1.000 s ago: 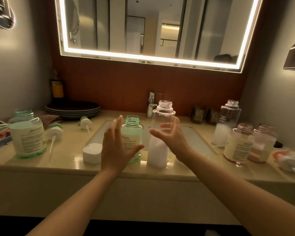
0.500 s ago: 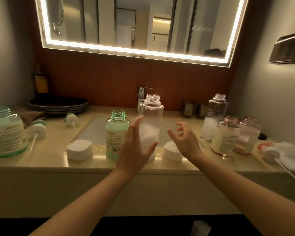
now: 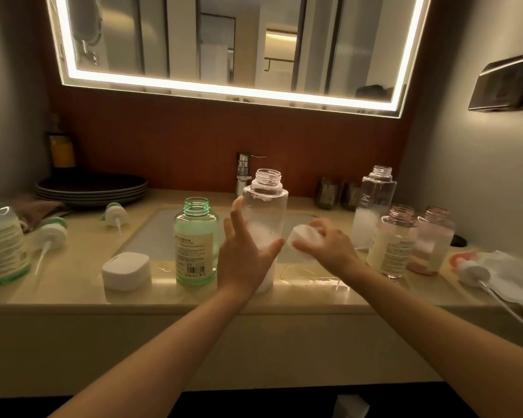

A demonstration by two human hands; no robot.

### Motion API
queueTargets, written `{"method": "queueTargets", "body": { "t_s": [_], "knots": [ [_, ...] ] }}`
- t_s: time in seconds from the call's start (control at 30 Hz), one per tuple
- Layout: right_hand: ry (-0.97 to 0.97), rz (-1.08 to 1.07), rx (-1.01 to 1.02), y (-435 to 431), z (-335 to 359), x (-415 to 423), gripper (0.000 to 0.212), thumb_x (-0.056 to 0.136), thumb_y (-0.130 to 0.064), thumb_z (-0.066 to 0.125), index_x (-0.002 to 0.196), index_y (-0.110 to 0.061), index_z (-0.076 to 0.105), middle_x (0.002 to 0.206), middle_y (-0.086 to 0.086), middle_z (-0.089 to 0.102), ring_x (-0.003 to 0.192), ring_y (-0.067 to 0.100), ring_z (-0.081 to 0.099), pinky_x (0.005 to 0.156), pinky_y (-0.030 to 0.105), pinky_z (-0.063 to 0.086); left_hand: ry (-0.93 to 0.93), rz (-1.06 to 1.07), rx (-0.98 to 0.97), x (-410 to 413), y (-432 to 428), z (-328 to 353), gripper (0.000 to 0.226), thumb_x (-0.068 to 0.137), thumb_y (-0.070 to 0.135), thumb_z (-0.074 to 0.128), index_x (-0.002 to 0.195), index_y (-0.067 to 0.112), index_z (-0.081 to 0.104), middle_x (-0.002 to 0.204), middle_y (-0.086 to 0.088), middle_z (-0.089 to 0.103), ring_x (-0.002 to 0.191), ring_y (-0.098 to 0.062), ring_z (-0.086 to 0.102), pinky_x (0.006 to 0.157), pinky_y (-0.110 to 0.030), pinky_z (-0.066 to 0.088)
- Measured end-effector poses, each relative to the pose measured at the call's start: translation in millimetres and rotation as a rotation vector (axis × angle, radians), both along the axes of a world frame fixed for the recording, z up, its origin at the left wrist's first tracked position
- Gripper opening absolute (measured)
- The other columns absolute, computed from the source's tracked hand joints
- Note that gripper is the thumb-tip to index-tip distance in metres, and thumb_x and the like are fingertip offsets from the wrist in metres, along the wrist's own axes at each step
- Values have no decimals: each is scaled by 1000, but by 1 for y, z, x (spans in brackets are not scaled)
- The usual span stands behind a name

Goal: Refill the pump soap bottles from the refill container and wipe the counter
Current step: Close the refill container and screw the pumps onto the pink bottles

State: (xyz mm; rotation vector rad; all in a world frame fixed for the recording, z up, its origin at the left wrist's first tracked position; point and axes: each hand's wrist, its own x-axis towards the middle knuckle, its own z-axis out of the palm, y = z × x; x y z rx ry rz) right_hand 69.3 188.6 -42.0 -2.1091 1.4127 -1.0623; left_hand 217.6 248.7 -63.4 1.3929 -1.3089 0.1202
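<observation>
A tall clear bottle with white soap at its bottom stands uncapped at the counter's front edge. My left hand lies against its left side with fingers straight. My right hand holds a white cap lifted just right of that bottle. A green-tinted open bottle stands to the left. Another white cap lies on the counter beside it. A large green-trimmed container stands at the far left.
On the right stand a clear bottle and two pinkish open bottles. Loose pump heads lie at left and right, the right one near a white cloth. Dark plates are stacked behind; a wet patch shines on the counter.
My right hand went down to the white cap on the counter, gripped it and lifted it. My left hand shifted from the green bottle to the tall clear bottle. The view swung right.
</observation>
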Motion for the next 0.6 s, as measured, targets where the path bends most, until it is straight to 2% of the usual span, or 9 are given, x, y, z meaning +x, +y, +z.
{"method": "queueTargets", "body": {
  "t_s": [0.13, 0.23, 0.33, 0.6],
  "knots": [
    [-204, 36, -125, -1, 41, 5, 55, 79, -36, 69, 124, -11, 50, 117, 9, 56, 103, 23, 55, 83, 33, 50, -16, 34, 17, -2, -6, -7, 91, 66, 37, 78, 135, 9, 26, 117, -12, 52, 92, -30, 58, 67, -29, 43],
    [-276, 56, -204, 3, 71, 13, 53, 79, -38, 69, 122, -14, 51, 114, 5, 57, 100, 20, 56, 81, 32, 52, -25, 77, 14, -5, -7, -11, 88, 66, 38, 78, 132, 9, 28, 114, -9, 58, 93, -29, 60, 70, -27, 42],
    [-328, 111, -218, 8, 96, 21, 48, 80, -38, 67, 120, -16, 51, 112, 2, 57, 99, 17, 56, 77, 24, 52, -4, 96, 25, -8, -6, -11, 85, 66, 41, 77, 130, 10, 31, 104, -8, 59, 86, -25, 60, 66, -24, 42],
    [-209, 227, -202, 20, 117, 40, 46, 81, -39, 66, 119, -18, 53, 111, 1, 58, 94, 13, 56, 69, 15, 49, -14, 87, 65, -8, 0, -8, 82, 70, 44, 74, 129, 6, 32, 105, -7, 59, 83, -22, 59, 64, -22, 40]
  ]
}}
